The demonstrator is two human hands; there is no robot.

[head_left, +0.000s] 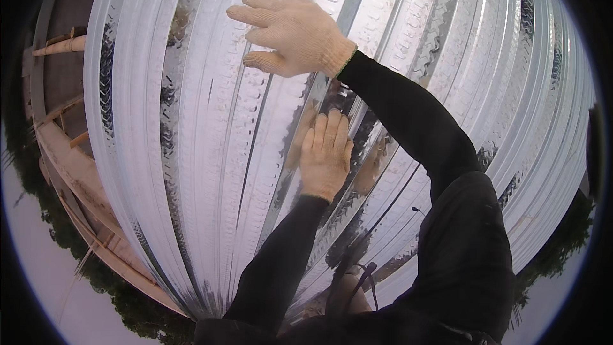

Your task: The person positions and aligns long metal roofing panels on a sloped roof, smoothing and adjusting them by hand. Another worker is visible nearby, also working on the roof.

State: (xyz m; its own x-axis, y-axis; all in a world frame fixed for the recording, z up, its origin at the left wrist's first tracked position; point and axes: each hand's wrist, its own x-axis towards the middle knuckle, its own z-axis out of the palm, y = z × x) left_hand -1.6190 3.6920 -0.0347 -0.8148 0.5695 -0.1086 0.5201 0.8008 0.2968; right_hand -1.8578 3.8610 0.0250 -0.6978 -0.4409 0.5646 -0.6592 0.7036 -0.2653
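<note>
Cream knitted work gloves cover both my hands, with black sleeves above them. My right hand (pixel 290 29) reaches across to the upper middle, its fingers stretched out and spread toward the left. Whether it touches the metal or hovers just over it, I cannot tell. Below it, my left hand (pixel 325 160) lies flat with fingers straight and close together, beside a raised rib. Nothing shows in either hand. Under both spread shiny ribbed metal decking sheets (pixel 211 108), with rows of pressed-in marks and long parallel ribs. The glove and sleeves reflect in the surface.
Past the decking's left edge are a concrete beam (pixel 70 147) and a timber pole (pixel 60 46), at a lower level. Trees (pixel 140 306) and pale sky border the lower left. A dark cord loop (pixel 367 275) hangs near my body.
</note>
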